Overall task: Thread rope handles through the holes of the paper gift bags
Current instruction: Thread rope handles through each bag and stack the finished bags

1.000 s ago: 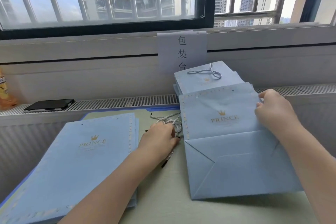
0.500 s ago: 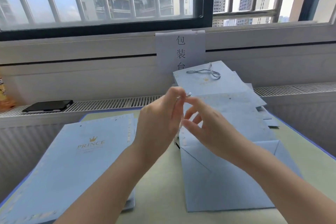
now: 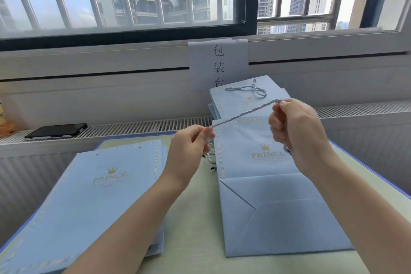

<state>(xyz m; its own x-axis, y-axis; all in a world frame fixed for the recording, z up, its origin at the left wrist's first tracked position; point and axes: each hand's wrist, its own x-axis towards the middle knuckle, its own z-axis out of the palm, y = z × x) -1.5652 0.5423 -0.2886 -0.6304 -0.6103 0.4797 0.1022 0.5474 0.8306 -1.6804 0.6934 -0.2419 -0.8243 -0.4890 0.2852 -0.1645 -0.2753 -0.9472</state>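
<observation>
A twisted grey-white rope [image 3: 243, 114] is stretched in the air between my hands. My left hand [image 3: 189, 151] pinches its lower left end, and my right hand [image 3: 295, 131] pinches its upper right end. Below them a flat light-blue "PRINCE" gift bag [image 3: 278, 218] lies on the table, its folded bottom toward me. Behind it, finished bags [image 3: 235, 102] lean by the wall, the top one carrying a rope handle [image 3: 246, 89]. More loose rope [image 3: 209, 157] lies just under my left hand.
A stack of flat blue bags [image 3: 89, 202] lies on the table's left side. A black phone [image 3: 55, 130] rests on the radiator grille at the left. A white paper sign [image 3: 219, 62] hangs below the window. The pale green table [image 3: 200, 218] shows between the stacks.
My left hand picked a rope from the table and both hands met above the bag. They have since drawn apart, pulling the rope straight between them.
</observation>
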